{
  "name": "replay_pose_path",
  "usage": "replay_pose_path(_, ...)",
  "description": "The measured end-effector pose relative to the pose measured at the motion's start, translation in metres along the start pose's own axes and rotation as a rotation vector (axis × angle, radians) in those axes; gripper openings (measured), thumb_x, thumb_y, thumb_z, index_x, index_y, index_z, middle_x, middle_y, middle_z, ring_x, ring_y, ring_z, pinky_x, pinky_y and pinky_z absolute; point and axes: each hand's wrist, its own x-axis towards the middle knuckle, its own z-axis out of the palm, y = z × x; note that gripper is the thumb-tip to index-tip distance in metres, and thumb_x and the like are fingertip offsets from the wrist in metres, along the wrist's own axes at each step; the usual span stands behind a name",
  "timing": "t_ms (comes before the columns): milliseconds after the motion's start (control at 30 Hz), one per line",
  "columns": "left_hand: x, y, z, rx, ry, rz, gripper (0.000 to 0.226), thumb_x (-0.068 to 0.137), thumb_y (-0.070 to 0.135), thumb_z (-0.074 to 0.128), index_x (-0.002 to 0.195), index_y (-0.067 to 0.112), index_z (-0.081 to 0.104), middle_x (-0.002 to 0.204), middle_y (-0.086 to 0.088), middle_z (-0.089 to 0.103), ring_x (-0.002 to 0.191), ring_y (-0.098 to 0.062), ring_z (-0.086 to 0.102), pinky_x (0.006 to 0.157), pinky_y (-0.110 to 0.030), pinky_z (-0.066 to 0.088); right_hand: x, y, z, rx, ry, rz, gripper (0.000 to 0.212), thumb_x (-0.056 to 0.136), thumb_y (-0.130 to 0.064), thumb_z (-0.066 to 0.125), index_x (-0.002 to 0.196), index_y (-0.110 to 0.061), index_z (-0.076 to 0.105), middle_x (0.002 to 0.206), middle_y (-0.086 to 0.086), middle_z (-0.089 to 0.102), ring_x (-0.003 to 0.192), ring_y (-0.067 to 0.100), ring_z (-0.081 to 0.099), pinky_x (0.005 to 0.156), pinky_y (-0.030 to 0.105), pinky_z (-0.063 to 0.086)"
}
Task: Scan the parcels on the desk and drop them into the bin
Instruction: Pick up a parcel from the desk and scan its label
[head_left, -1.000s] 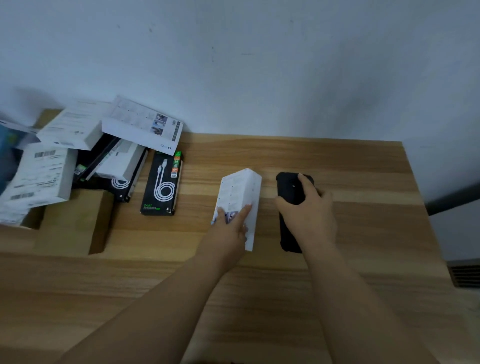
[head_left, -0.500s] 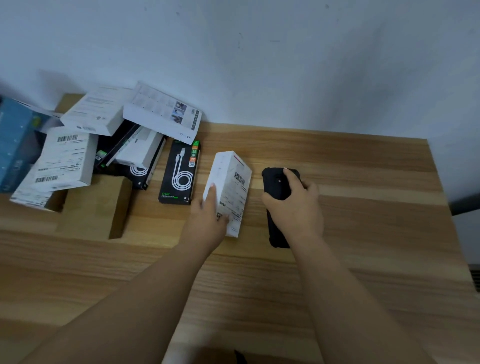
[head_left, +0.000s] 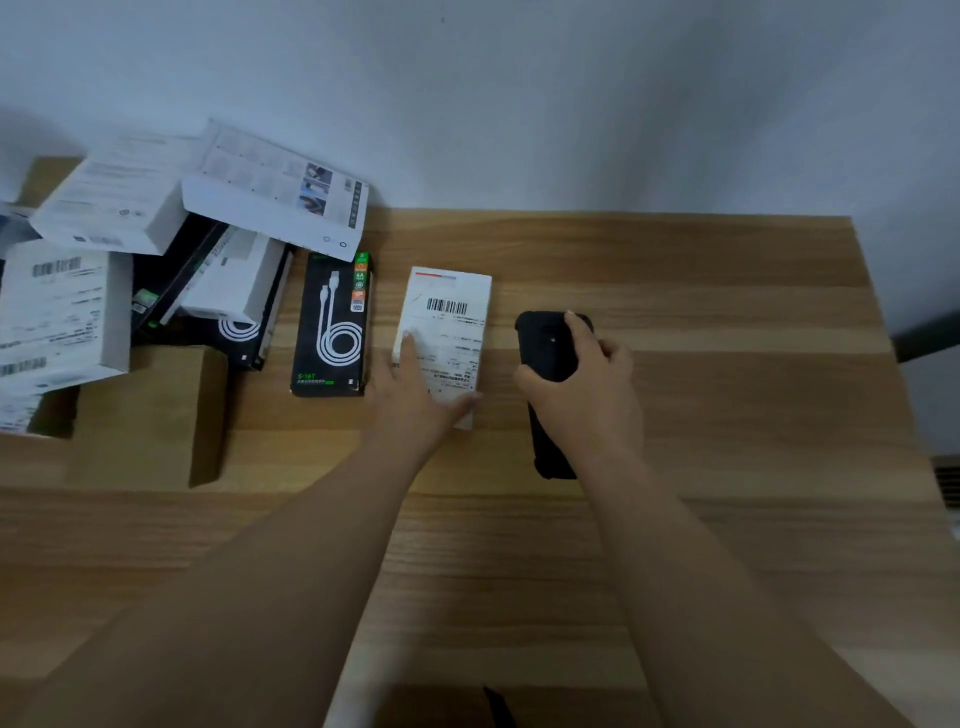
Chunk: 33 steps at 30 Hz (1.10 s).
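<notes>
We count two bare hands, the left hand (head_left: 415, 400) and the right hand (head_left: 587, 395), and one black handheld scanner (head_left: 545, 343). One white parcel with a barcode label (head_left: 447, 332) lies alone, and one black cable box (head_left: 335, 325) lies flat beside it. At the left we make out at least four more white boxes (head_left: 275, 187) heaped together and one plain brown box (head_left: 150, 415), all on one wooden desk (head_left: 675, 519).
</notes>
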Motion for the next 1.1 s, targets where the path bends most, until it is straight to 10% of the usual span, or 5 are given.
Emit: replay_pose_path(1100,-0.142,0.039,-0.140,0.651,0.611,-0.045,0.122,0.074,0.063,0.068,0.155,0.012,-0.008,0.153,-0.008,0.019,0.136,-0.031,0.030,0.109,-0.042,0.031,-0.094,-0.095,-0.144,-0.494,-0.272,-0.787,0.071,0.082,-0.055,0.063,0.148,-0.046,0.037,0.131,0.000,0.044,0.118,0.029,0.056,0.093,0.034,0.047)
